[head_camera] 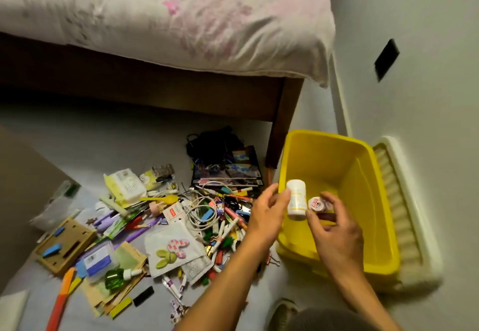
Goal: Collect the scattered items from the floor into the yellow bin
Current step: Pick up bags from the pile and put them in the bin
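White plastic bottle [296, 199] with a rounded cap and a pale label banded in yellow near the base, held upright over the near-left corner of the yellow bin [368, 201], long axis vertical, cap up. Gripped at its left side by the fingertips of the left hand [267, 213]. Just beside it on the right, a small round white container [316, 204] with red print on its lid, lid tilted toward the camera, pinched between thumb and fingers of the right hand [334, 229]; something dark reddish also seen under those fingers, too blurred to name. Both hands closed on their loads, above the bin's open mouth.

Bin itself bright yellow, rectangular, with rounded corners, set on the floor [129, 144] against a white ribbed lid or tray [404, 214] leaning along the wall [414, 45]. Inside looked bare where visible.

To the left, spread over the floor, a heap of clutter: tangled white cables [199, 214], coloured markers and pens [233, 222], a stack of magazines [228, 167], a green glass dropper bottle [116, 277] lying on its side, a pouch with a rabbit patch [173, 247], and brown card pieces [64, 245]. Behind all that, a bed [168, 20] with a pink floral cover on a dark wooden frame.
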`<state>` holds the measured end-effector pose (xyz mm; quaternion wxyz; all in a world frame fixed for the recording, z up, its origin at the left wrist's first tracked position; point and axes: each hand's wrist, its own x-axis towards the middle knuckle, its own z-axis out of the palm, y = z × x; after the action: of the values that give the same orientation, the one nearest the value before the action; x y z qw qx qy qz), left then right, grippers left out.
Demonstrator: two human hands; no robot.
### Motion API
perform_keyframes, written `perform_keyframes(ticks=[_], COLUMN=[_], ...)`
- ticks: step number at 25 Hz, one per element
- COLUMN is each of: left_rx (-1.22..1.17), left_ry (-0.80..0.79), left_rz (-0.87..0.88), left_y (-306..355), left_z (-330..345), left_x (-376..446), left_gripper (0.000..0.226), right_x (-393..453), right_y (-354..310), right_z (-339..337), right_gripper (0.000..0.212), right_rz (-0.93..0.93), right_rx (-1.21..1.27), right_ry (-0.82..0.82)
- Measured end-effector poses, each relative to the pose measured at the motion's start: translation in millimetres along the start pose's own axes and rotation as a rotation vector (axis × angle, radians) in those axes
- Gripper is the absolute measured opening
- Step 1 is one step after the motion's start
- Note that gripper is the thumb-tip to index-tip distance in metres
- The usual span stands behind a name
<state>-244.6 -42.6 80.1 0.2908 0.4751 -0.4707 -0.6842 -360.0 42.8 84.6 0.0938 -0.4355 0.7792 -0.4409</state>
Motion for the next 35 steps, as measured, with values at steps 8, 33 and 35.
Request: perform_keyframes(ticks=[8,33,35], left_rx=[0.182,0.144,0.141], left_ry=[0.259,0.505,0.530], left_rz=[-0.010,-0.018,0.017], left_y=[-20.3,-35.7,-15.3], left_z=[-93.0,-198.0,-189.3], left_x=[24.6,34.8,16.5], left_gripper=[0.037,0.025,0.025], right_x=[30.9,99.3,92.9], right_y=[-36.5,-69.1,-97.3], right_z=[93.7,201.4,166.2], right_gripper=[0.020,0.014,0.014], right_rz=[-0.197,-0.569,-0.526], right_rx=[-0.079,-0.295,-0.172], right_ry=[-0.295,-0.476,-0.373])
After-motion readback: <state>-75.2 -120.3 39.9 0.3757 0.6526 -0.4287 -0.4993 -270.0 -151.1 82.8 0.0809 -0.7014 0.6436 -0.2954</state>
